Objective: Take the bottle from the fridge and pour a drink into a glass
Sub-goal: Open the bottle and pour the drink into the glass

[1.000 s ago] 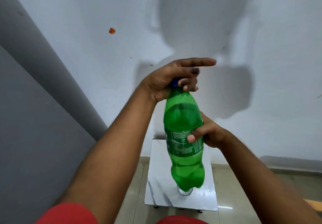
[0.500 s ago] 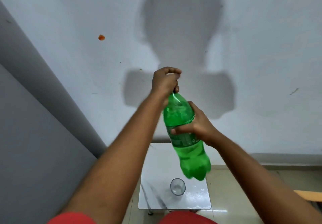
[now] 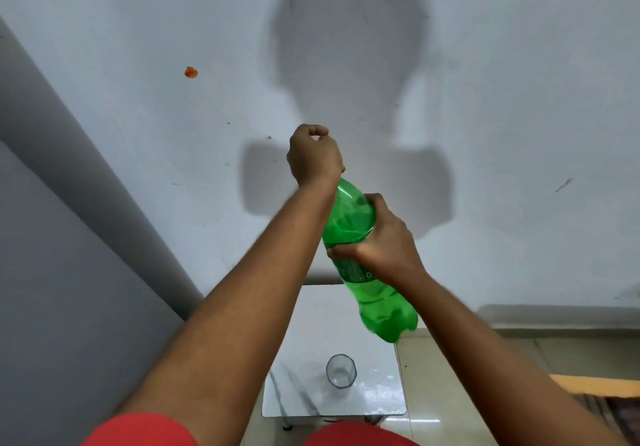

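A green plastic bottle [image 3: 363, 265] with green drink inside is held up in front of me, tilted with its top to the upper left. My right hand [image 3: 379, 241] grips it around the middle, over the label. My left hand [image 3: 313, 156] is closed over the top of the bottle, and the cap is hidden under it. A clear glass [image 3: 341, 371] stands upright on a small white marble-look table [image 3: 381, 400] below, apart from the bottle.
A white wall fills the background, with my shadow on it and a small orange spot [image 3: 190, 72]. A grey panel [image 3: 52, 237] runs along the left. Tiled floor [image 3: 450, 393] lies right of the table, and a yellow-edged thing [image 3: 595, 385] sits at far right.
My left hand has closed fully over the cap and turned. The bottle has tilted more, its base swinging right, and the glass below has come into sight.
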